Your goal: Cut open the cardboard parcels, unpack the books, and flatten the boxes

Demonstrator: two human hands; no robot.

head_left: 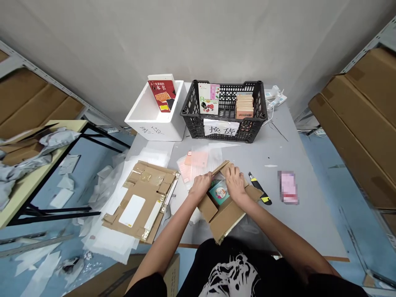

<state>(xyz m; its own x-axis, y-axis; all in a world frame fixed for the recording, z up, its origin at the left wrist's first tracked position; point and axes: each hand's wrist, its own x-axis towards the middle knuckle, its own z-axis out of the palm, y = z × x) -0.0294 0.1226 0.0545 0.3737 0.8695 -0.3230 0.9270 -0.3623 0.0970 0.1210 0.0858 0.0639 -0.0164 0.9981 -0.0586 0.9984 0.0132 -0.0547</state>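
On the grey table in front of me lies a small cardboard box (227, 216) with its flaps raised. A green item with a round white label (220, 192) shows inside it. My left hand (201, 186) is closed on the box's left side, by a raised flap. Over the far right flap, my right hand (235, 182) has its fingers bent around the cardboard. Just right of the box rests a black and yellow utility knife (260, 189). Behind my left hand are a pinkish sheet (196, 158) and translucent wrapping.
Flattened cardboard (139, 187) lies on the left over white plastic sheets. At the back stand a white foam box (148, 130) and a black crate (227, 121), both holding books. A blurred pink object (288, 187) and a power strip (275, 95) are on the right.
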